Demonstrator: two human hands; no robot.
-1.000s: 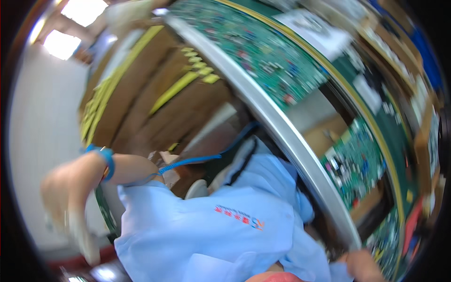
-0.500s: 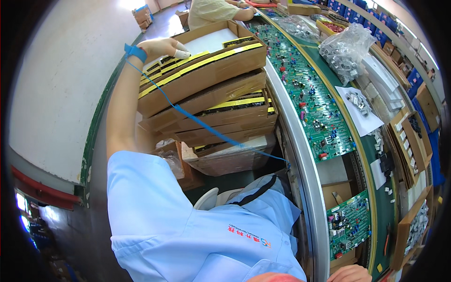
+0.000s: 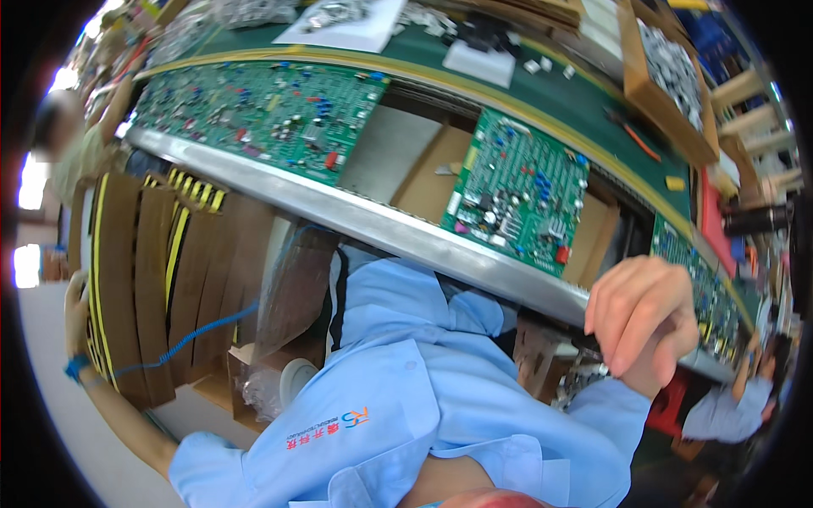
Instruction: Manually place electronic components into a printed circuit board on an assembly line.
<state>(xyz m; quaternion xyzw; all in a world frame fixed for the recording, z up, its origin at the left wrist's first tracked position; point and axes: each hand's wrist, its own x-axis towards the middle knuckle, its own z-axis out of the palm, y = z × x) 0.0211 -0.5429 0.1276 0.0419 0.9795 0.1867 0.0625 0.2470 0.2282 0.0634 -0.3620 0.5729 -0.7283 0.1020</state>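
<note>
Silver conveyor rail (image 3: 381, 222) crosses mid-frame, probably keeping the circuit boards (image 3: 521, 199) lined up. Far left, our left hand (image 3: 77, 311) is at the stacked cartons (image 3: 118, 262), grip unclear; right side, our right hand (image 3: 644, 309) hangs half-open, fingers loosely bent, apparently empty.

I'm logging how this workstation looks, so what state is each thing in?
Left hand: at the stacked boxes, grip unclear
Right hand: raised, fingers loosely bent, nothing visible in it
Boxes: stacked
Wrist strap: fastened on the left wrist
Cord: coiled, running from the strap
Single board: flat, fitted with components
Parts box: open, holding small parts
Paper: lying flat, parts on it
</note>
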